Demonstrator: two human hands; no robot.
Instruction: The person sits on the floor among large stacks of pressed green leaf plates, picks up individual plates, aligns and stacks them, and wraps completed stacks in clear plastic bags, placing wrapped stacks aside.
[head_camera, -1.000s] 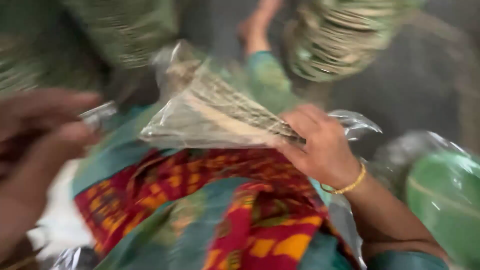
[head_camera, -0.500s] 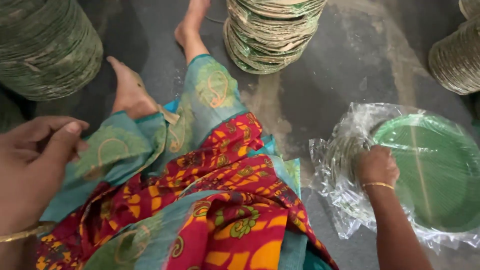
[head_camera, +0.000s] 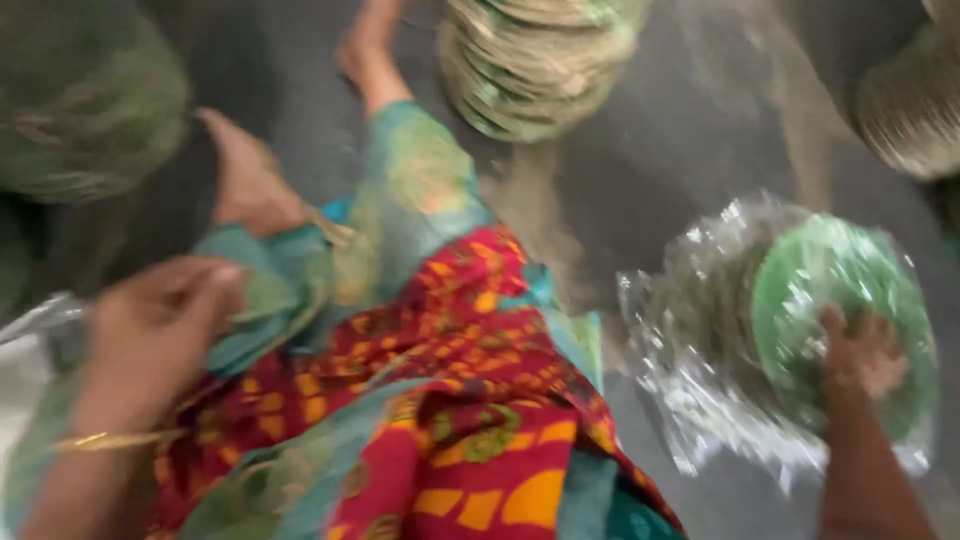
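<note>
Pressing down on a green plate (head_camera: 840, 290), the right hand (head_camera: 862, 352) lies with its fingers spread flat across the plate's near edge; it grips nothing, only bears on the surface, as if to steady the plate inside its wrapping. That plate sits on the floor (head_camera: 640, 190) to the person's right, half inside a clear plastic bag (head_camera: 690, 370) whose crinkled film bunches out to the left and below it, so the bag's mouth seems to face the person.

The left hand (head_camera: 155, 320) hovers over the lap with fingers loosely curled toward the thumb; the blur hides whether it pinches anything, so I cannot tell. A gold bangle (head_camera: 110, 440) rings that wrist. Just beside it, at the frame's left edge, a pale strip of plastic film (head_camera: 35, 318) shows.

Red, orange and teal cloth (head_camera: 450, 400) drapes the legs between the hands. Ahead, stacks of leaf plates (head_camera: 535, 60) stand on the floor within arm's reach, another stack (head_camera: 910, 100) at upper right and a dark green pile (head_camera: 80, 110) at upper left.
</note>
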